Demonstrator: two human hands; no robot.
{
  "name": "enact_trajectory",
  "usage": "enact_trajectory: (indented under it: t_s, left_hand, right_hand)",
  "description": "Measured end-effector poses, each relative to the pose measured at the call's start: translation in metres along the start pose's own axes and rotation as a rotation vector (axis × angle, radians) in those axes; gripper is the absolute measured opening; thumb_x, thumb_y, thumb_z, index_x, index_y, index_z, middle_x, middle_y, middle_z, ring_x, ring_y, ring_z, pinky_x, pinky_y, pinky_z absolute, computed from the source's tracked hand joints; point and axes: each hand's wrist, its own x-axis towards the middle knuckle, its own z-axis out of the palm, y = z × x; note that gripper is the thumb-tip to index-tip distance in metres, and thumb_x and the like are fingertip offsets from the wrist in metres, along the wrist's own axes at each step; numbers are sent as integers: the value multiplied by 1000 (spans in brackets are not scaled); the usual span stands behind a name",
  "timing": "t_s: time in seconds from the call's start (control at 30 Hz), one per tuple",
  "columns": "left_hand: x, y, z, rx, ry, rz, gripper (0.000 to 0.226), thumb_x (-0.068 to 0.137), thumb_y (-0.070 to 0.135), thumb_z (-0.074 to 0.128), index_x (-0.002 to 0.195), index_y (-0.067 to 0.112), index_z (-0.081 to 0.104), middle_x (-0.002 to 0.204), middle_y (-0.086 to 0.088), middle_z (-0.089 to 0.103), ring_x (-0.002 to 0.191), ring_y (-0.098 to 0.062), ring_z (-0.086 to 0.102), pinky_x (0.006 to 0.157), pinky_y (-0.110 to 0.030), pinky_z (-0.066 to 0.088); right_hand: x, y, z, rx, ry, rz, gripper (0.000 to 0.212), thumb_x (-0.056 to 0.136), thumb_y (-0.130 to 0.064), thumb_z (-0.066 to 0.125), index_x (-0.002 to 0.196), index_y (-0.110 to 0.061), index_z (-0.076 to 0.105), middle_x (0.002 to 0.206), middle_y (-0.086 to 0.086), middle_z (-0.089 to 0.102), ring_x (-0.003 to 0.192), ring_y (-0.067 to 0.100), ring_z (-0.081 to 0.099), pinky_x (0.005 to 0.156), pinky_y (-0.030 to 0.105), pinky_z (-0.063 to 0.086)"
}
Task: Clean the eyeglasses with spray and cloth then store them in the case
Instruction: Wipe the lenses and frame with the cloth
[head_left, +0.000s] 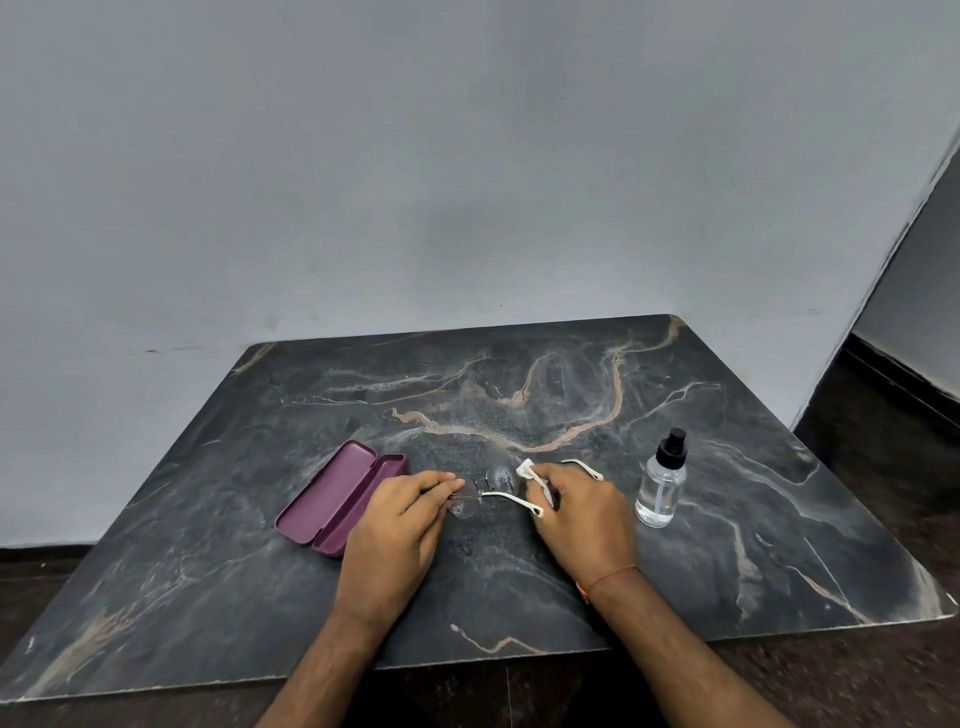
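— Over the middle of the dark marbled stone bench (519, 571), what are you holding?

— My left hand (400, 525) pinches the rimless clear-lensed eyeglasses with thin white temples (493, 491) at one lens edge, just above the surface. My right hand (582, 514) is clenched around a small white cleaning cloth (530, 475), pressing it against the other lens.

— How do they handle?

— Light and fragile, I judge. No rim guards the lenses, and wet glass would be slippery. I'd keep hold near the bridge or hinge, never on the temple tips, and rub gently.

— And your arms?

— Both forearms reach forward and angle inward, wrists low, knuckles up.

— What else is close?

— An open plum-coloured hard case (337, 499) lies just beside my left hand. A small clear spray bottle with a black nozzle (662, 480) stands upright near my right.
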Motion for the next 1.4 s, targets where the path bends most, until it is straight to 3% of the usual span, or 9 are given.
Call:
enact_trajectory:
  t_s: [0.3, 0.5, 0.73, 0.9, 1.03, 1.1, 1.23, 1.33, 1.4]
  left_hand:
    - [2, 0, 1, -91, 23, 69, 28, 107, 21, 60, 127, 14, 79, 122, 3, 76, 112, -15, 71, 102, -25, 53]
    - [1, -1, 2, -99, 7, 94, 26, 105, 15, 66, 127, 14, 79, 119, 4, 75, 113, -14, 70, 99, -29, 56]
    - [1, 0, 1, -97, 30, 91, 26, 106, 17, 63, 125, 13, 79, 123, 4, 76, 113, -16, 72, 99, -34, 57]
    - [2, 0, 0, -93, 32, 102, 26, 107, 20, 61, 125, 14, 80, 125, 5, 77, 113, -13, 71, 101, -32, 55]
    - [3, 2, -1, -98, 45, 108, 26, 106, 19, 61, 124, 14, 80, 125, 6, 77, 117, -2, 64, 105, -24, 50]
    - [3, 2, -1, -105, 46, 116, 26, 107, 19, 61, 124, 13, 80, 126, 6, 77, 118, 2, 60, 106, -23, 49]
    - [3, 2, -1, -100, 45, 121, 26, 106, 19, 62, 124, 14, 80, 127, 6, 77, 117, -4, 65, 106, -23, 48]
    - [4, 2, -1, -90, 47, 117, 26, 104, 17, 63, 123, 14, 80, 126, 6, 77, 115, -9, 67, 107, -21, 46]
    - [4, 2, -1, -89, 47, 122, 25, 104, 15, 63, 123, 14, 80, 126, 6, 77, 115, -9, 67, 108, -20, 45]
  right_hand:
    - [3, 6, 10, -99, -148, -105, 32, 97, -48, 49, 104, -32, 76, 82, -6, 68, 81, 17, 66, 70, 39, 53]
    - [6, 6, 9, -9, -218, -134, 25, 99, -49, 57, 113, -41, 75, 78, -7, 61, 78, 12, 62, 66, 36, 49]
    - [4, 8, 12, -61, -178, -79, 33, 95, -45, 51, 80, -22, 70, 67, -7, 49, 67, 14, 52, 61, 36, 46]
    - [4, 7, 10, 21, -246, -143, 36, 93, -56, 50, 111, -43, 78, 77, -10, 64, 75, 9, 62, 66, 34, 51]
    - [4, 7, 8, 94, -222, -76, 22, 93, -44, 62, 102, -40, 81, 74, -11, 63, 74, 7, 60, 67, 33, 49]
    - [4, 6, 9, 54, -188, -56, 29, 93, -45, 55, 97, -35, 81, 72, -8, 59, 72, 11, 59, 66, 34, 48]
    - [5, 7, 8, 76, -225, -127, 26, 95, -45, 57, 107, -42, 80, 70, -11, 55, 71, 9, 57, 63, 32, 46]
    - [4, 9, 8, 100, -239, -103, 20, 92, -47, 64, 91, -36, 80, 68, -10, 56, 69, 9, 57, 62, 33, 47]
    - [5, 9, 10, 47, -222, -51, 28, 92, -46, 63, 77, -25, 73, 64, -8, 50, 65, 11, 52, 60, 35, 42]
